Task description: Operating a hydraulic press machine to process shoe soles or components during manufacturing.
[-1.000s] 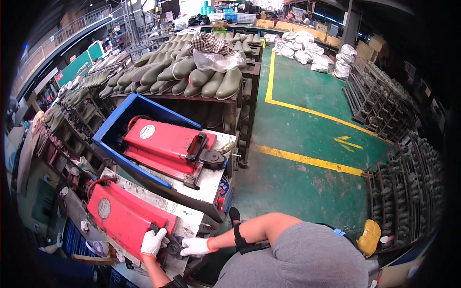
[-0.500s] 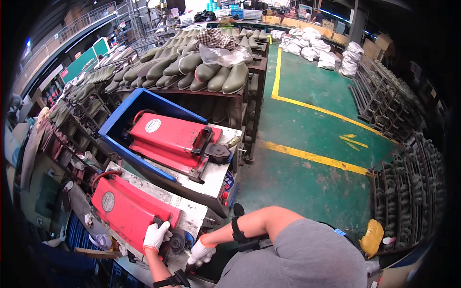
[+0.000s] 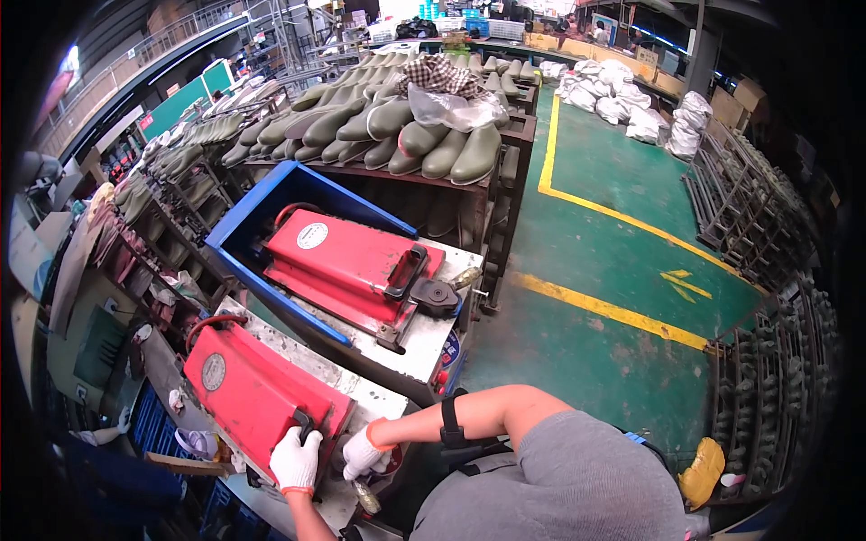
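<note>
**Gloved hands at the near red press lid**

The left hand [image 3: 295, 459], in a white glove, is clenched around the black handle [image 3: 305, 424] at the lower edge of the near red metal mould lid [image 3: 248, 397], which lies tilted on the grey steel surface [image 3: 356, 397]. The right hand [image 3: 363, 453], also gloved, rests just beside it, fingers curled over a dark knob; whether it truly grips is unclear. A second red lid [image 3: 347, 261] sits further off, beside a blue wall [image 3: 271, 194]. The lid looks heavy: a one-handed lift could slip, and the right hand's fingers lie close enough to be pinched.
</note>
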`<state>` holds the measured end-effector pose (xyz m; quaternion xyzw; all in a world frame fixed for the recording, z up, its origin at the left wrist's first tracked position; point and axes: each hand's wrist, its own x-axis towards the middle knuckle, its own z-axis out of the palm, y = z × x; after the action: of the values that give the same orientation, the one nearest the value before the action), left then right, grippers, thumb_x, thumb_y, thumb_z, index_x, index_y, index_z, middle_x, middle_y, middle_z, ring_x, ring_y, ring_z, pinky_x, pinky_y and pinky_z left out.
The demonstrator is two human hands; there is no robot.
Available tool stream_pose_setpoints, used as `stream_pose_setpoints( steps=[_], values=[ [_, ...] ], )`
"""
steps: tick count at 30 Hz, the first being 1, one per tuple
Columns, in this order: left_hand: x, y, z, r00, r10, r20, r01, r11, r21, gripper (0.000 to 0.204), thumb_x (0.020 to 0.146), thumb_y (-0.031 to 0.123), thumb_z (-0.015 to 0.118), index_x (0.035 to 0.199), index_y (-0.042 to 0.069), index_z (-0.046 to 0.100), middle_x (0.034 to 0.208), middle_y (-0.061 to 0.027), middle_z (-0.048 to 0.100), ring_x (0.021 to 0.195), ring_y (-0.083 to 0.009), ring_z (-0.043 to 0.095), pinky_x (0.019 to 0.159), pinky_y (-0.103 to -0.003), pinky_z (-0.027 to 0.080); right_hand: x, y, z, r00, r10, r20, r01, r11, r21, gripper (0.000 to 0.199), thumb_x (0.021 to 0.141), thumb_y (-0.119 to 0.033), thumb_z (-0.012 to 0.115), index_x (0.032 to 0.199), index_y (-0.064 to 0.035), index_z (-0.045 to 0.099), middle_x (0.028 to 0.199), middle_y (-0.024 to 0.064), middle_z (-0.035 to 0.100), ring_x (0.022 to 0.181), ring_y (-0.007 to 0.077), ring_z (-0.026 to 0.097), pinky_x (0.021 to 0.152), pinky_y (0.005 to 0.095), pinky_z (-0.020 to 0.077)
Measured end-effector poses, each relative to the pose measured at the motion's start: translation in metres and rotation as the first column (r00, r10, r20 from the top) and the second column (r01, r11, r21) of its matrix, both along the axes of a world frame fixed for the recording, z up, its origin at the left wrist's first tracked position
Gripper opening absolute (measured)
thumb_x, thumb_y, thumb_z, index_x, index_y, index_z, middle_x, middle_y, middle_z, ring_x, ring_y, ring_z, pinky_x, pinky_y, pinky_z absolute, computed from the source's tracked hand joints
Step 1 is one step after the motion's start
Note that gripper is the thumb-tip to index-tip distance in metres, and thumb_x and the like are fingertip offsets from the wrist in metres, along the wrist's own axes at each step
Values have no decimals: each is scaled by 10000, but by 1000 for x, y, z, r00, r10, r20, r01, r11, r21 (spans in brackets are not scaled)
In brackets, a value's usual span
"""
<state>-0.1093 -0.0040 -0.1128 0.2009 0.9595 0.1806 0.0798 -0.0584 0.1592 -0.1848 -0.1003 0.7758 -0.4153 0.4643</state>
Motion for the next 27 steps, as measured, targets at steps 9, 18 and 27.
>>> stream_pose_setpoints(
  steps=[9, 18, 27],
  values=[
    [-31, -17, 119, 910, 61, -411, 93, 934, 345, 364, 864, 137, 723, 1207, 18, 707, 1158, -199, 722, 1045, -363, 693, 941, -422, 521, -78, 3, 6, 965, -117, -234, 74, 980, -185, 416, 947, -413, 631, 1208, -101, 720, 867, 125, 739, 797, 253, 730, 695, 407, 585],
    [-57, -29, 145, 418, 17, -908, -30, 1000, 4, 579, 992, 299, 622, 1525, 102, 514, 1631, -143, 423, 1527, -383, 344, 1248, -562, 229, -134, -65, 8, 626, -177, -759, 484, 852, 200, 1046, 734, -504, 826, 1604, -152, 365, 1507, 250, 403, 1235, 445, 534, 913, 554, 535],
    [-52, -33, 138, 459, 40, -888, -76, 997, 6, 452, 991, 272, 628, 1401, 81, 637, 1603, -143, 470, 1512, -374, 383, 1236, -528, 276, -145, -109, 13, 710, -10, -704, 456, 767, 450, 1171, 668, -453, 839, 1642, -126, 279, 1548, 284, 346, 1221, 393, 558, 872, 543, 557]
  ],
)
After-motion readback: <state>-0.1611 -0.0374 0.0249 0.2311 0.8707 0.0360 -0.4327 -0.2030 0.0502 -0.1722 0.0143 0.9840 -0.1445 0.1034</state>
